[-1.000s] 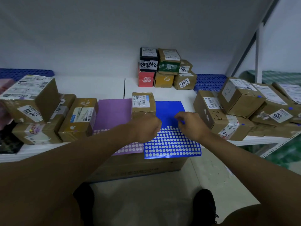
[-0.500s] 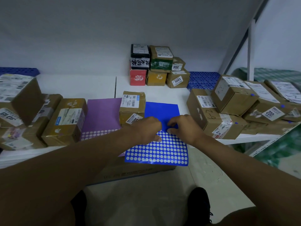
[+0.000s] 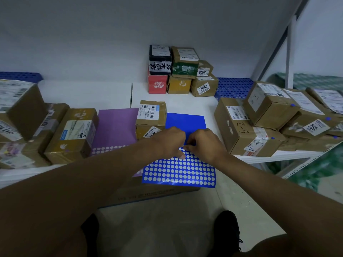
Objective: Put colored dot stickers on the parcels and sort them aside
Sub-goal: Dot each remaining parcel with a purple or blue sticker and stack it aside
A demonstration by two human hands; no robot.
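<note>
Both hands working on blue sheet [image 3: 178, 171] lying at shelf [image 3: 85, 93] front edge: left hand [image 3: 169, 143] pressing it down, fingers curled; right hand [image 3: 206, 142] pinching at a dot. Parcel [image 3: 151, 117] sitting just behind left hand.

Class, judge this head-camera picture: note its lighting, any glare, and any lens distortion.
Head view: dim, bluish light; a glare streak on the blue sticker sheet near its front edge; wide-angle bending makes the shelf post lean; both forearms loom large.

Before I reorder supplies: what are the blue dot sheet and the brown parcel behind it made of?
Blue dot sheet: apparently glossy coated paper; its front edge shows glare. Brown parcel: seemingly matte cardboard wrapped in shiny tape, with a white paper label.
</note>
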